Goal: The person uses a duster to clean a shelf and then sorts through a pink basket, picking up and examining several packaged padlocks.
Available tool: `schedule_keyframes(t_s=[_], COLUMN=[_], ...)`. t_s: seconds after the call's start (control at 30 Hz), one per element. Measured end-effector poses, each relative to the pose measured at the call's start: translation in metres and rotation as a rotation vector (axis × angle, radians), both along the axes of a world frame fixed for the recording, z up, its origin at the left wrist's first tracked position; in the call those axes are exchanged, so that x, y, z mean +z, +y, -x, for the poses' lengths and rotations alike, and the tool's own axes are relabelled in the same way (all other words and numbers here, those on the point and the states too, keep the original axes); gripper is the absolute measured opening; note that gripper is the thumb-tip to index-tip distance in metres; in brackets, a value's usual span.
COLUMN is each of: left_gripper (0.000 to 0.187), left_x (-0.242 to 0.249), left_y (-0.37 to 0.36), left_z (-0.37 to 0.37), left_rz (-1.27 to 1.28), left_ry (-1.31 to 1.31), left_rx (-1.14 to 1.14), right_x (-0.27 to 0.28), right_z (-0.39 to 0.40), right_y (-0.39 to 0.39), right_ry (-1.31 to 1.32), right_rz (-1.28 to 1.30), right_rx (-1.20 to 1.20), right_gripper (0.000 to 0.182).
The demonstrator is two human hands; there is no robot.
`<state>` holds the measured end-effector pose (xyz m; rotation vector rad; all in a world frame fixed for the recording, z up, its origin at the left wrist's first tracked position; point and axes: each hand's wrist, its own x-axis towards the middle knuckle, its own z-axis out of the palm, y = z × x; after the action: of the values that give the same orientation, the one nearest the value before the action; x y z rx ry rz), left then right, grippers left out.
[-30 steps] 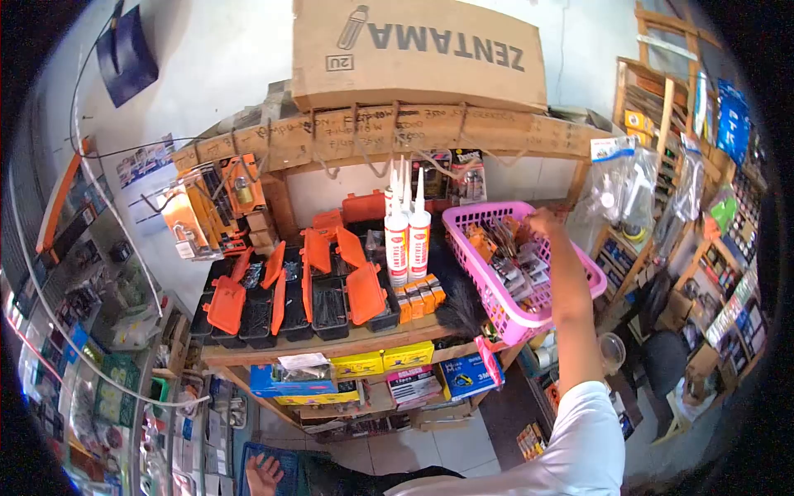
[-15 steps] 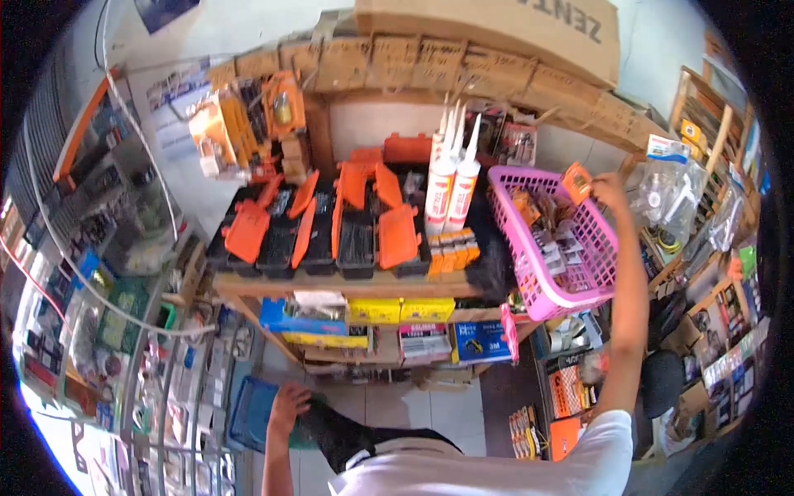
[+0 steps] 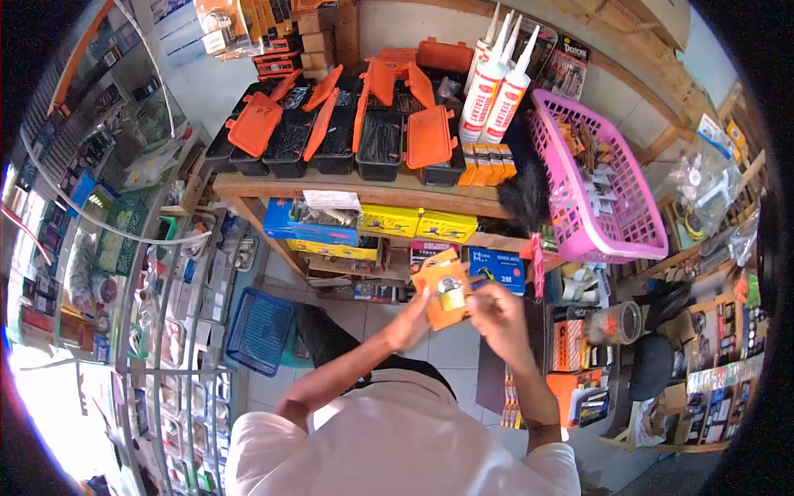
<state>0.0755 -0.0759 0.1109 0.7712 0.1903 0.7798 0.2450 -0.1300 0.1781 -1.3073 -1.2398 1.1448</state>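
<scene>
An orange package [image 3: 441, 287], its card showing what looks like a padlock, is held up in front of my torso. My left hand [image 3: 407, 325] grips it by its left edge, thumb across the front. At the package's right edge, my right hand [image 3: 499, 318] has its fingers curled in against the card; motion blurs them somewhat. Up to the right stands a pink plastic basket [image 3: 624, 248] with orange packs and small clear packets inside.
Black bins [image 3: 381, 147] with orange lids stand on the wooden shelf [image 3: 331, 187]. White sealant tubes [image 3: 506, 103] rise beside several small orange boxes [image 3: 488, 165]. A blue basket [image 3: 260, 331] sits on the floor, left. Glass display shelving [image 3: 157, 364] runs along the left.
My right hand has come down from the pink basket, bringing the orange package to chest level. My left hand has risen from beside my leg and taken hold of it. The view has tilted down.
</scene>
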Motion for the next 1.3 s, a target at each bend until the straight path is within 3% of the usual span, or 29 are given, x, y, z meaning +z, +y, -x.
schedule_keyframes(t_s=[0.03, 0.1, 0.17, 0.27, 0.3, 0.37, 0.4, 0.5, 0.57, 0.63, 0.7, 0.73, 0.87, 0.97, 1.1, 1.13, 1.2, 1.3], left_gripper=[0.069, 0.065, 0.061, 0.056, 0.056, 0.058, 0.06, 0.066, 0.068, 0.07, 0.072, 0.073, 0.071, 0.069, 0.073, 0.073, 0.075, 0.075], left_x=[0.023, 0.016, -0.005, -0.013, -0.014, -0.017, -0.019, -0.027, -0.035, -0.029, -0.033, -0.038, -0.04, -0.047, -0.066, -0.065, -0.063, -0.055], left_y=[0.0, 0.003, 0.009, 0.009, 0.008, 0.003, 0.001, -0.001, -0.002, -0.003, -0.005, -0.004, 0.001, 0.006, 0.021, 0.023, 0.028, 0.033], left_z=[-0.003, -0.001, 0.016, 0.048, 0.055, 0.062, 0.065, 0.063, 0.056, 0.048, 0.046, 0.047, 0.048, 0.052, 0.054, 0.054, 0.053, 0.044], left_rz=[0.078, 0.197, 0.193, 0.246, 0.296, 0.305, 0.321, 0.347, 0.347, 0.259, 0.293, 0.282, 0.269, 0.28, 0.387, 0.354, 0.347, 0.379], left_ry=[-0.039, -0.046, -0.008, 0.054, 0.07, 0.045, 0.007, -0.029, -0.033, -0.056, -0.059, -0.06, -0.028, -0.029, -0.054, -0.048, -0.026, -0.001], left_rx=[0.029, 0.083, 0.083, 0.117, 0.17, 0.179, 0.206, 0.196, 0.176, 0.147, 0.108, 0.076, 0.084, 0.138, 0.185, 0.196, 0.223, 0.221], right_x=[-0.008, -0.006, -0.005, 0.036, 0.024, 0.012, -0.007, -0.046, -0.035, -0.015, -0.024, -0.032, -0.042, -0.068, -0.152, -0.17, -0.189, -0.203], right_z=[0.01, 0.011, -0.006, -0.037, -0.057, -0.073, -0.092, -0.132, -0.142, -0.13, -0.132, -0.132, -0.109, -0.078, -0.051, -0.043, -0.031, -0.013], right_y=[0.001, 0.004, 0.005, 0.002, 0.001, -0.003, 0.001, 0.026, 0.05, 0.062, 0.072, 0.076, 0.059, 0.021, -0.032, -0.044, -0.069, -0.1], right_ry=[0.004, -0.083, -0.435, -0.825, -1.041, -1.446, -1.443, -1.331, -0.362, -0.218, 0.109, 0.217, 0.401, 0.591, 0.402, 0.518, 0.641, 0.443], right_rz=[0.01, 0.006, -0.297, -0.156, -0.291, -0.099, -0.093, -0.219, 0.257, 0.296, 0.299, 0.203, 0.044, 0.112, 0.18, 0.15, 0.121, 0.297], right_rx=[0.025, 0.032, -0.209, -0.486, -0.5, -0.62, -0.639, -0.492, -0.077, -0.101, -0.174, -0.155, -0.15, -0.196, -0.12, -0.124, -0.124, -0.167], right_gripper=[0.014, 0.017, 0.012, 0.029, 0.04, 0.05, 0.05, 0.06, 0.065, 0.065, 0.058, 0.045, 0.031, 0.017, 0.02, 0.019, 0.019, 0.018])
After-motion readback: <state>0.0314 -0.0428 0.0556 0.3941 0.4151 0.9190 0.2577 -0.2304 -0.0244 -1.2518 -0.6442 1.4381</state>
